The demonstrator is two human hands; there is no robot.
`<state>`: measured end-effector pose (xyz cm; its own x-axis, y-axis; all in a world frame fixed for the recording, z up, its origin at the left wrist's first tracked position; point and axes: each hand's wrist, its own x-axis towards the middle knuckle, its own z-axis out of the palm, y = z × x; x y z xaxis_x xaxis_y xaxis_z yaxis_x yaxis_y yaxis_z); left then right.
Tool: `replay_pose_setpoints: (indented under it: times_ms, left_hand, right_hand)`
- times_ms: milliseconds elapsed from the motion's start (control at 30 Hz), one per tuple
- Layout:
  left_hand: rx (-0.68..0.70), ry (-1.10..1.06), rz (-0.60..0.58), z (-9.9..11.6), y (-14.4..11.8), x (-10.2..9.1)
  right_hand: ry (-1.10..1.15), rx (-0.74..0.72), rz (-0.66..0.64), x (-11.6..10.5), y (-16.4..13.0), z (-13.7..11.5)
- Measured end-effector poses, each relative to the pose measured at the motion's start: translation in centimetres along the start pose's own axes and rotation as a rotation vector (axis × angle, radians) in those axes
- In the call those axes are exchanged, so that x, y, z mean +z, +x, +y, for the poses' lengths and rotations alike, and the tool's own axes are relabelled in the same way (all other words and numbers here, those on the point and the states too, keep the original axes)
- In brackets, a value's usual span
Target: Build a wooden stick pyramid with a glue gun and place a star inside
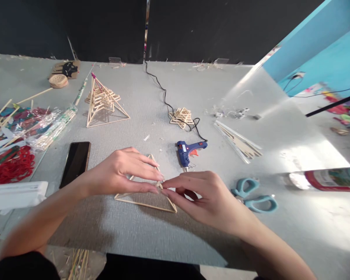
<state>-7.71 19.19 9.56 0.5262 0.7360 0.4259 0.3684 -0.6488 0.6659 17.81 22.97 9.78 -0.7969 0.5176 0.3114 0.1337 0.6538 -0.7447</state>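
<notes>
A triangular frame of thin wooden sticks (146,204) lies on the grey table in front of me. My left hand (128,171) reaches over its left part, thumb and fingertips closing on a light stick piece (160,186) at the frame's right side. From the right, my right hand (201,196) pinches the same spot between thumb and forefinger. The fingers hide most of the held piece and part of the frame. Just beyond my right hand a blue glue gun (184,152) lies on its side, nozzle towards me.
Behind stand a stick pyramid (100,101) and a small stick star stack (181,118). A phone (75,163), red yarn (14,167) and packaged sticks (56,128) lie left. Scissors (253,195), glue sticks and wooden sticks (237,140), and a bottle (326,179) lie right. A black cord (165,95) crosses the back.
</notes>
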Motion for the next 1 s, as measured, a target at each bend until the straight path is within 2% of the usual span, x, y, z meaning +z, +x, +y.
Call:
replay_pose_setpoints:
  times_ms: [1000]
  left_hand:
    - [-0.003,-0.022,-0.002,0.12,0.03,0.12]
  right_hand:
    - [-0.016,-0.029,0.018,0.01,-0.14,0.01]
